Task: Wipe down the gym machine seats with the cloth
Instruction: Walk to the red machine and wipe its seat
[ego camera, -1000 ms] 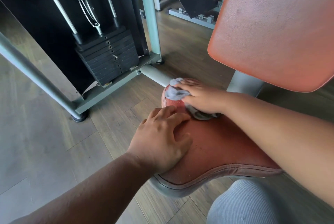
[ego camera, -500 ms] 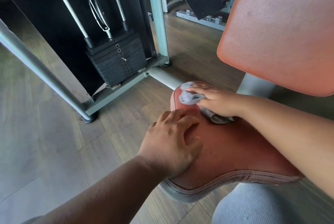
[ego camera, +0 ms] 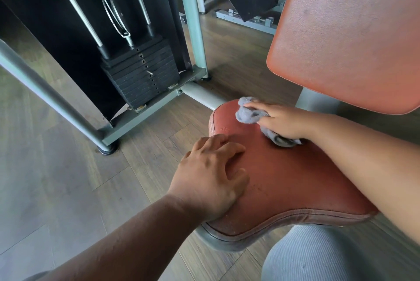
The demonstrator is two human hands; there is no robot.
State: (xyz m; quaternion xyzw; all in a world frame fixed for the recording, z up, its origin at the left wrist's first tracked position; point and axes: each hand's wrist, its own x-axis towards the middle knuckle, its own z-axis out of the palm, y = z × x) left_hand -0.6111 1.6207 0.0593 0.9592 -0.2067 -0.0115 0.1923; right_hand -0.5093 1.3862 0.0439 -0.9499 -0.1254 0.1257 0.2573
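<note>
The right hand lies on a crumpled grey cloth at the far, narrow end of the red-brown padded seat, pressing it down onto the vinyl; the fingers reach forward over the cloth and bend slightly into its folds, so the cloth bunches up ahead of the fingertips while a darker fold of it sticks out from under the heel of the hand. The right forearm crosses the seat's right side from the lower right of the view. The left hand rests palm down on the seat's near left edge, fingers spread and gently bent with their tips on the vinyl, holding nothing. The seat shows worn stitching and a grey underside along its near rim. Above and behind it, tilted, is the matching red-brown backrest pad, which fills the upper right of the view on a grey post. Left of the seat stands a black weight stack with a selector pin in one plate, chrome guide rods rising from it, set within a pale grey-green steel frame whose rubber foot sits on the wood-plank floor. A round grey tube runs from that frame toward the seat. Another machine's dark parts and grey base show in the background at top centre. A knee in light ribbed fabric is at the bottom right, just beside the seat's near rim.
</note>
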